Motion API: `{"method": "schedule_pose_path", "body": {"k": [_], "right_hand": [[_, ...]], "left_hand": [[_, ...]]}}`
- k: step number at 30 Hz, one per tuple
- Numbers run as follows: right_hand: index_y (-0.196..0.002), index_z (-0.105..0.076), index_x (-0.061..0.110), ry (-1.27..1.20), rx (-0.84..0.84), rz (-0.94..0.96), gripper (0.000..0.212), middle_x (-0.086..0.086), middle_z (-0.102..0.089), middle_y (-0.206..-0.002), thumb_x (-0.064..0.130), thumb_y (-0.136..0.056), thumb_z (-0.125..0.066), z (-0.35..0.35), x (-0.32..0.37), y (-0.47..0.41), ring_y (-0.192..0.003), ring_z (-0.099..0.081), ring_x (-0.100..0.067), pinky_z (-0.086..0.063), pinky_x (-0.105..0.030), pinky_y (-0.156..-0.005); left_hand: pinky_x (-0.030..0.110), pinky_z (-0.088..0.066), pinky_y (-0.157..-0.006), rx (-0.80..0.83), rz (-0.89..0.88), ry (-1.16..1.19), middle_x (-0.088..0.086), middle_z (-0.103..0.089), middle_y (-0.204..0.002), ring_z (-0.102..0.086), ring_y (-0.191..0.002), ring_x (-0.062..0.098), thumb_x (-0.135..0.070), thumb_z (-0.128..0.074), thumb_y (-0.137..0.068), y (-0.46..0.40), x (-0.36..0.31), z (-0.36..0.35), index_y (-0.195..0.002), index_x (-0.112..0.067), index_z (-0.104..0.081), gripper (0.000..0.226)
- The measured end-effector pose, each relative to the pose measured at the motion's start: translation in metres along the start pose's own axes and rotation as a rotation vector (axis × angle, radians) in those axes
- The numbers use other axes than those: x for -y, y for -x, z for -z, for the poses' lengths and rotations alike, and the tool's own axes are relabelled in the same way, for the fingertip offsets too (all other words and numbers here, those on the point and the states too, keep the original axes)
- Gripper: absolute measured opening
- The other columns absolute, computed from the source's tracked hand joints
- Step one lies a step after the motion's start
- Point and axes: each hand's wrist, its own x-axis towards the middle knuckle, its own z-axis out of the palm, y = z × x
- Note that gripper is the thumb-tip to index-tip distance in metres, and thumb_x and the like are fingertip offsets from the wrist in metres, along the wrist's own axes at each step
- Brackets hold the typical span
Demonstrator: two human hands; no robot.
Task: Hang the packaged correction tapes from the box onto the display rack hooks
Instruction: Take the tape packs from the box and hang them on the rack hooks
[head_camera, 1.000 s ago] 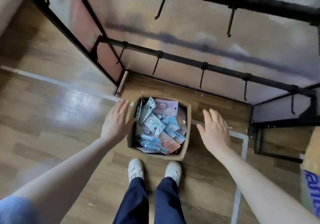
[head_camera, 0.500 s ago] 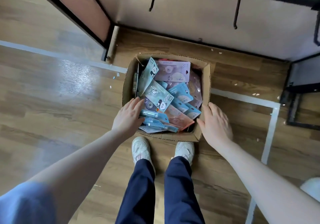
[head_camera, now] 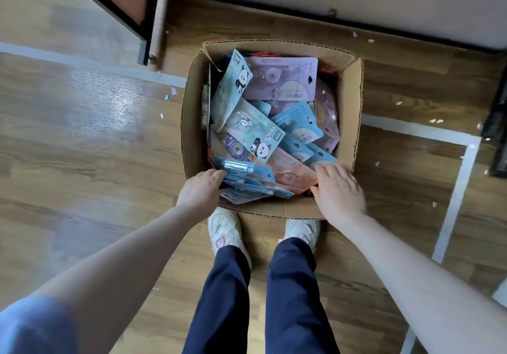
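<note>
Just bent down: my left hand [head_camera: 201, 189] now pinches a blue correction tape pack [head_camera: 248, 178] at the cardboard box [head_camera: 354, 106]'s near edge, right hand [head_camera: 338, 189] resting flat, empty. Nothing hung yet.

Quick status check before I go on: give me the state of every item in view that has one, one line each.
Cardboard box: open, on the floor, full of packs.
Correction tape packs: loose pile, none lifted out.
Left hand: fingers at the blue packs at the near edge; grip unclear.
Right hand: fingers spread, resting on the pile's near right corner.
Display rack: only its base shows; hooks out of view.
</note>
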Motion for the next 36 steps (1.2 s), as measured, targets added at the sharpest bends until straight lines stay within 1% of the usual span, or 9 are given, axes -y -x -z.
{"method": "schedule_pose_path", "body": {"k": [4, 8, 13, 18, 22, 25, 28, 32, 36], "right_hand": [[-0.132, -0.043, 0.01, 0.116, 0.009, -0.048, 0.041, -0.008, -0.055, -0.127, 0.016, -0.092, -0.051, -0.019, 0.001, -0.017, -0.12, -0.045, -0.025, -0.031, -0.035, -0.104], [-0.127, -0.047, 0.009, 0.17, 0.054, -0.098, 0.034, -0.006, -0.062, -0.116, 0.009, -0.093, -0.042, -0.029, 0.008, -0.03, -0.113, -0.05, -0.024, -0.034, -0.032, -0.092], [-0.116, -0.049, 0.01, 0.114, 0.106, -0.131, 0.025, -0.008, -0.063, -0.112, 0.004, -0.094, -0.037, -0.029, 0.011, -0.043, -0.107, -0.055, -0.023, -0.038, -0.031, -0.088], [-0.115, -0.049, 0.014, 0.111, 0.178, -0.112, 0.024, -0.007, -0.062, -0.107, 0.005, -0.095, -0.039, -0.024, 0.009, -0.046, -0.098, -0.059, -0.023, -0.037, -0.029, -0.07], [-0.107, -0.052, 0.016, 0.057, 0.176, -0.034, 0.022, -0.007, -0.058, -0.111, 0.006, -0.094, -0.038, -0.017, 0.004, -0.04, -0.106, -0.052, -0.025, -0.036, -0.03, -0.074], [-0.107, -0.053, 0.016, 0.005, 0.137, -0.076, 0.02, -0.005, -0.056, -0.114, 0.009, -0.093, -0.041, -0.01, 0.0, -0.035, -0.108, -0.048, -0.024, -0.039, -0.031, -0.077], [-0.113, -0.053, 0.016, -0.036, 0.104, -0.106, 0.022, -0.004, -0.055, -0.117, 0.015, -0.095, -0.04, -0.002, 0.001, -0.032, -0.11, -0.046, -0.023, -0.04, -0.031, -0.078], [-0.119, -0.051, 0.02, -0.122, 0.062, -0.031, 0.027, -0.002, -0.057, -0.12, 0.021, -0.095, -0.041, 0.002, 0.008, -0.044, -0.112, -0.05, -0.023, -0.041, -0.039, -0.093], [-0.118, -0.054, 0.02, -0.243, 0.053, 0.016, 0.025, -0.003, -0.061, -0.114, 0.023, -0.094, -0.048, -0.004, 0.025, -0.057, -0.105, -0.054, -0.025, -0.04, -0.034, -0.085]], "left_hand": [[0.039, -0.041, -0.088, 0.031, 0.025, 0.023, 0.005, -0.05, -0.131, -0.049, -0.115, 0.028, -0.013, -0.047, -0.092, -0.016, -0.001, -0.011, -0.134, -0.018, -0.039, 0.043], [0.036, -0.043, -0.07, 0.019, 0.099, 0.135, 0.007, -0.057, -0.119, -0.055, -0.103, 0.03, -0.008, -0.049, -0.088, -0.026, 0.001, -0.017, -0.128, -0.018, -0.042, 0.042], [0.035, -0.04, -0.071, -0.082, 0.091, 0.052, 0.008, -0.05, -0.114, -0.047, -0.106, 0.028, 0.005, -0.043, -0.085, -0.036, 0.004, -0.021, -0.12, -0.016, -0.049, 0.041], [0.034, -0.04, -0.072, -0.107, 0.084, -0.045, 0.008, -0.053, -0.112, -0.049, -0.103, 0.027, 0.004, -0.04, -0.087, -0.042, 0.005, -0.021, -0.116, -0.015, -0.055, 0.037], [0.032, -0.035, -0.069, -0.113, 0.018, -0.111, 0.005, -0.061, -0.105, -0.052, -0.096, 0.026, -0.008, -0.047, -0.091, -0.047, 0.007, -0.012, -0.104, -0.016, -0.061, 0.021], [0.031, -0.031, -0.069, -0.111, -0.037, -0.087, 0.005, -0.057, -0.106, -0.048, -0.098, 0.026, -0.014, -0.047, -0.092, -0.049, 0.011, -0.003, -0.099, -0.016, -0.063, 0.017], [0.035, -0.04, -0.077, -0.146, -0.048, 0.034, 0.006, -0.054, -0.111, -0.046, -0.103, 0.027, -0.017, -0.052, -0.091, -0.049, 0.017, 0.004, -0.105, -0.013, -0.058, 0.016], [0.038, -0.044, -0.086, -0.178, -0.089, 0.168, 0.003, -0.057, -0.115, -0.048, -0.108, 0.025, -0.019, -0.055, -0.089, -0.052, 0.016, 0.008, -0.116, -0.016, -0.054, 0.027], [0.036, -0.043, -0.086, -0.208, -0.156, 0.174, 0.003, -0.063, -0.112, -0.051, -0.105, 0.025, -0.023, -0.056, -0.089, -0.057, 0.015, 0.006, -0.113, -0.016, -0.06, 0.026]]}}
